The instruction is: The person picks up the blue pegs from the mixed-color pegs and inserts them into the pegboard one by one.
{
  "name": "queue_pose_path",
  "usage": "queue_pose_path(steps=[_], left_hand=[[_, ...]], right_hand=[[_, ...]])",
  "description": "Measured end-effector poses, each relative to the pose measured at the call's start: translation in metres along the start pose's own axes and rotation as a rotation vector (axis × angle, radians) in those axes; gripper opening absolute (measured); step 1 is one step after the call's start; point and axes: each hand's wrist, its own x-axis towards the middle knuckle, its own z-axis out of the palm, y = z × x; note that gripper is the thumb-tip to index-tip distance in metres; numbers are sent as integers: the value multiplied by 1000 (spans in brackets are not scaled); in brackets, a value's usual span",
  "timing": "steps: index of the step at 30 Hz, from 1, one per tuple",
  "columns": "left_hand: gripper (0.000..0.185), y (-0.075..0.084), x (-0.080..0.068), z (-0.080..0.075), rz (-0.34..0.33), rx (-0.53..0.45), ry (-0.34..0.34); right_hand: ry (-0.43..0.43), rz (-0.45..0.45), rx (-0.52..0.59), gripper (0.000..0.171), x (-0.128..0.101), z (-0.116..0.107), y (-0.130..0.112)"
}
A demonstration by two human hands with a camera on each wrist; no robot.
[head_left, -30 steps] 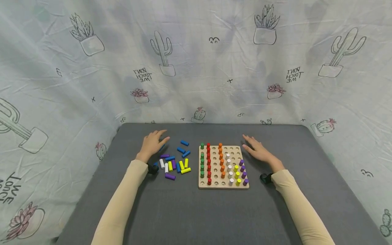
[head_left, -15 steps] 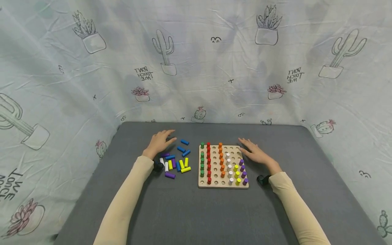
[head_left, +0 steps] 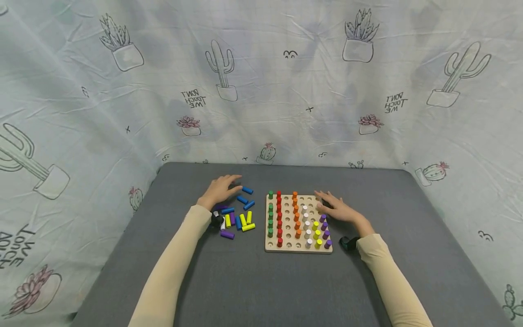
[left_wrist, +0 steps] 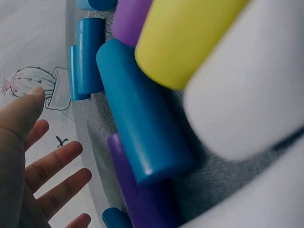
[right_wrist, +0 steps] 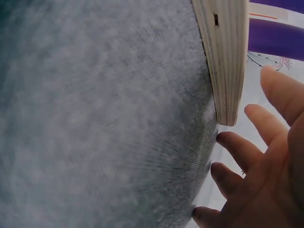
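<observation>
My left hand (head_left: 220, 190) hovers with spread fingers over the far side of a pile of loose pegs, its fingertips close to a blue peg (head_left: 247, 190). In the left wrist view its fingers (left_wrist: 54, 164) hold nothing, and a large blue peg (left_wrist: 142, 114) and a yellow peg (left_wrist: 185, 38) lie alongside. My right hand (head_left: 337, 208) is at the far right corner of a wooden pegboard (head_left: 298, 247), fingers extended and holding nothing. Standing in the board are columns of green, red, orange, white, yellow and purple pegs (head_left: 325, 235).
Loose yellow pegs (head_left: 248, 227), a purple peg (head_left: 227, 235) and several others lie left of the board on the grey table (head_left: 261, 286). A cactus-print curtain (head_left: 261, 91) hangs behind and around the table. Several holes in the board have no peg.
My left hand has moved right, toward the blue pegs. My right hand has shifted left and slightly nearer, toward the board's corner. The pegs and board stay where they were.
</observation>
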Motion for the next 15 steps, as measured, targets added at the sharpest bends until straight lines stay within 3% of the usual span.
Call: queue_pose_path(steps=[15], left_hand=[[50,2,9,5,30,32,-61]], right_hand=[[-55,-48,-8,60,0,-2,8]])
